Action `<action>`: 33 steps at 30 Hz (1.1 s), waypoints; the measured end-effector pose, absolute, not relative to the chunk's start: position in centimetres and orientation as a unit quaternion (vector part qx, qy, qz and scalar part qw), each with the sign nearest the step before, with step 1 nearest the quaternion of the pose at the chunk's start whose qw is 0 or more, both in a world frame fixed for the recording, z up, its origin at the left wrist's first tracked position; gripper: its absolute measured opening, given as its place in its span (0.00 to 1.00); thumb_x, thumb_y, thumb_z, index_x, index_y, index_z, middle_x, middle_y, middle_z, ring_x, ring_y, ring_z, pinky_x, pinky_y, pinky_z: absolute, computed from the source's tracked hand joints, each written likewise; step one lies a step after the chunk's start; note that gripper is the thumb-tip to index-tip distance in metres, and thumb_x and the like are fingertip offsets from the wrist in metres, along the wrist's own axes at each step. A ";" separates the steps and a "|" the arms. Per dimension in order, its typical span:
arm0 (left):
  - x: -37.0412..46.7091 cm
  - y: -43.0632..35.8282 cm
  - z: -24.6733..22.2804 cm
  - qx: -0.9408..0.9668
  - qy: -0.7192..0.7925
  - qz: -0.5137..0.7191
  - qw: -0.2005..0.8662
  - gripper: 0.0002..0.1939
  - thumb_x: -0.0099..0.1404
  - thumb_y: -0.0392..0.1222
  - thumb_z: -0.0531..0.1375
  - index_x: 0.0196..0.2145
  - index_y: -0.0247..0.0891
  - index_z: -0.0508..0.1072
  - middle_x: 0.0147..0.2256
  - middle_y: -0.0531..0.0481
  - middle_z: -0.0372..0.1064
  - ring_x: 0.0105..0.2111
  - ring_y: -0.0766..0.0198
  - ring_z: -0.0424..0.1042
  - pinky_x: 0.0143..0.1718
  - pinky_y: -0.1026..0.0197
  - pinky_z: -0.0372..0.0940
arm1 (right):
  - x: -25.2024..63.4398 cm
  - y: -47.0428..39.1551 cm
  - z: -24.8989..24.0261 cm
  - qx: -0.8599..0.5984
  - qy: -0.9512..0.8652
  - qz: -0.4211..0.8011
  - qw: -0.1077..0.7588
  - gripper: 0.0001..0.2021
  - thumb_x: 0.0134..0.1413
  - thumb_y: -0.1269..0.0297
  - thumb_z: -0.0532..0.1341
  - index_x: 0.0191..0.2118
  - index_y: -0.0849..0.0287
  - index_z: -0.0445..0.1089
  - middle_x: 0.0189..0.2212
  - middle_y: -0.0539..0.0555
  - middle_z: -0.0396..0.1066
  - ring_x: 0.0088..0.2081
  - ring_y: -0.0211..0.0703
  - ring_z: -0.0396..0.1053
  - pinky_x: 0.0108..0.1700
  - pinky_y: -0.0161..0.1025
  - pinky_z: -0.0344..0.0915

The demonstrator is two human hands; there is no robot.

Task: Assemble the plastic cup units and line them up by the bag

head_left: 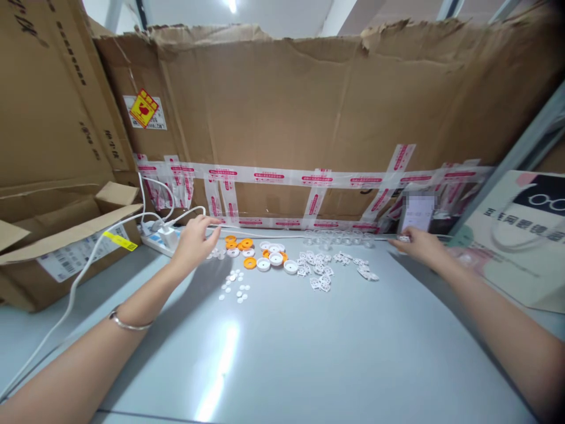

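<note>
My left hand (195, 240) hovers at the left of the parts, thumb and forefinger apart, above small clear pieces (215, 254). My right hand (419, 245) is at the far right, in front of a phone (417, 213); its fingertips are closed around something small and pale that I cannot make out. Between the hands lie orange rings (249, 263), white round caps (290, 267), and small white discs (239, 294). White openwork pieces (321, 284) are grouped right of them. Clear round parts (348, 238) line the back.
A large taped cardboard box (265, 106) walls off the back. At left stand an open carton (66, 235) and a power strip (154, 240) with a white plug and cable (82, 277). A printed bag (507, 235) leans at right on the grey table (309, 359).
</note>
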State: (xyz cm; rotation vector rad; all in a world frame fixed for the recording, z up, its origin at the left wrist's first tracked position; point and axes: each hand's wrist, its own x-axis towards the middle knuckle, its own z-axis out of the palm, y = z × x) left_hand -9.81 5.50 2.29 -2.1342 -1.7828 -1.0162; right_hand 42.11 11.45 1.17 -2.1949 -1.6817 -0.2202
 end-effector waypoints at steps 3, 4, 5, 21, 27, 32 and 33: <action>-12.1 6.8 1.9 -0.745 -0.605 -0.275 0.059 0.12 0.56 0.43 0.53 0.32 0.35 0.72 0.34 0.43 0.70 0.35 0.55 0.68 0.38 0.55 0.62 | 42.7 11.6 0.5 -0.781 -0.599 -0.079 0.155 0.13 0.45 0.55 0.59 0.32 0.59 0.64 0.33 0.64 0.71 0.35 0.55 0.68 0.31 0.40 0.56; -12.5 7.0 1.7 -0.759 -0.597 -0.256 0.042 0.11 0.55 0.43 0.54 0.30 0.36 0.72 0.31 0.44 0.71 0.33 0.56 0.69 0.37 0.57 0.62 | 42.8 11.6 0.4 -0.784 -0.597 -0.082 0.150 0.13 0.45 0.54 0.59 0.32 0.58 0.64 0.33 0.65 0.71 0.36 0.56 0.68 0.32 0.41 0.56; -12.6 7.1 1.6 -0.773 -0.588 -0.237 0.026 0.10 0.54 0.43 0.55 0.28 0.36 0.72 0.30 0.46 0.71 0.32 0.57 0.69 0.35 0.59 0.63 | 42.9 11.6 0.4 -0.786 -0.595 -0.086 0.146 0.12 0.44 0.55 0.60 0.32 0.58 0.64 0.32 0.65 0.71 0.35 0.57 0.68 0.32 0.41 0.55; -9.6 5.2 1.9 -0.809 -0.553 -0.199 -0.027 0.08 0.57 0.41 0.54 0.28 0.37 0.72 0.30 0.47 0.71 0.31 0.60 0.68 0.33 0.62 0.60 | 45.5 10.8 -0.3 -0.763 -0.610 -0.151 0.151 0.21 0.34 0.65 0.66 0.19 0.52 0.48 0.20 0.52 0.56 0.29 0.49 0.61 0.33 0.43 0.52; -2.7 1.3 2.4 -0.874 -0.401 -0.255 -0.103 0.07 0.61 0.42 0.55 0.30 0.37 0.70 0.31 0.50 0.69 0.33 0.64 0.67 0.36 0.63 0.60 | 44.8 9.9 -0.5 -0.742 -0.619 -0.184 0.180 0.13 0.35 0.71 0.64 0.20 0.57 0.55 0.27 0.58 0.62 0.36 0.53 0.61 0.36 0.46 0.53; 1.1 0.6 0.8 -0.933 -0.288 -0.184 -0.113 0.05 0.60 0.38 0.56 0.28 0.37 0.70 0.30 0.49 0.69 0.33 0.63 0.67 0.36 0.62 0.60 | 43.1 9.2 0.3 -0.715 -0.623 -0.225 0.225 0.08 0.44 0.63 0.62 0.24 0.59 0.61 0.34 0.65 0.63 0.41 0.56 0.57 0.38 0.48 0.51; 1.4 0.8 0.6 -0.935 -0.283 -0.180 -0.114 0.05 0.60 0.38 0.57 0.27 0.37 0.70 0.29 0.49 0.69 0.33 0.63 0.67 0.36 0.62 0.61 | 42.6 9.1 0.5 -0.705 -0.629 -0.231 0.234 0.07 0.46 0.63 0.61 0.25 0.59 0.62 0.34 0.65 0.64 0.41 0.56 0.57 0.39 0.48 0.51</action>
